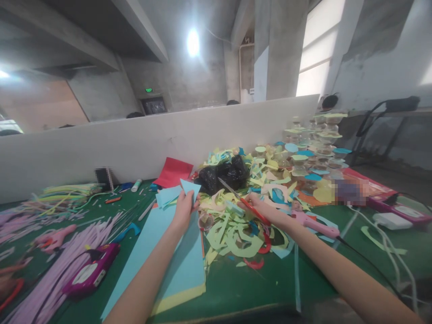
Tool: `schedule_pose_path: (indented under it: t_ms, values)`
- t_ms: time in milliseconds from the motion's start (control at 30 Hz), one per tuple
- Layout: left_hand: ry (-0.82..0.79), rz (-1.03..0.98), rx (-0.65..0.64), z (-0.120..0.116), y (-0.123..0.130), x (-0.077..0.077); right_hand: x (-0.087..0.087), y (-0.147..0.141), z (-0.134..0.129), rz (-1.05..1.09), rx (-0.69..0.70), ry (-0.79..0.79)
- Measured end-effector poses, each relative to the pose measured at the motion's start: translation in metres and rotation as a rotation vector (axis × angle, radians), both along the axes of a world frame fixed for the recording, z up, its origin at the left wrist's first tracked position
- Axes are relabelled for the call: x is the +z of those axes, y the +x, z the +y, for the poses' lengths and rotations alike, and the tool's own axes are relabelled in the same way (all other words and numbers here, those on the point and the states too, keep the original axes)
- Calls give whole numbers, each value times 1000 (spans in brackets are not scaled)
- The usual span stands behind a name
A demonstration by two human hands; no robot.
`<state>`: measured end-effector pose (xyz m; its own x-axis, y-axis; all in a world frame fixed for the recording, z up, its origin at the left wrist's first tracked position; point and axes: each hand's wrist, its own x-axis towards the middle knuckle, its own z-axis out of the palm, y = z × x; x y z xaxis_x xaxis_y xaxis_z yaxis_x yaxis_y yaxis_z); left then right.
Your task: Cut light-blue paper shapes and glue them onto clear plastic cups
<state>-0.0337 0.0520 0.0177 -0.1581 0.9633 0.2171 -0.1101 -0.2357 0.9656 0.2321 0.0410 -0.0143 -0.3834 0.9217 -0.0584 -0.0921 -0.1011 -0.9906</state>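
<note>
My left hand (185, 208) is closed on a small piece of light blue paper (190, 186), its pointed corner sticking up past the fingers. Beneath that hand lie large light blue paper sheets (182, 261) with yellow ones under them. My right hand (258, 207) grips red-handled scissors (254, 210), whose metal blades point up and left, away from the blue paper. Around the scissors spreads a heap of green, yellow and blue paper offcuts (232, 236). Another light blue piece (168, 196) rests just left of my left hand.
A black plastic bag (221, 176) and a red sheet (174, 172) are farther back. Stacked clear cups with paper discs (305, 157) stand right. A pink glue gun (315, 223) trails a cord. Left are lilac strips (91, 247) and a purple device (91, 271). A white partition (135, 144) runs behind.
</note>
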Motion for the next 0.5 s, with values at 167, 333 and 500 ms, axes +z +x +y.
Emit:
schedule_pose_path:
  t_ms: [167,333,500]
  values:
    - [-29,94,68,13,-13,-13,1,-2,2,-784,-232,300]
    - [-71,253,88,17,-21,-19,3,-4,-1,-1151,-280,526]
    - [-90,280,99,19,-23,-20,2,-5,-4,-1210,-188,555]
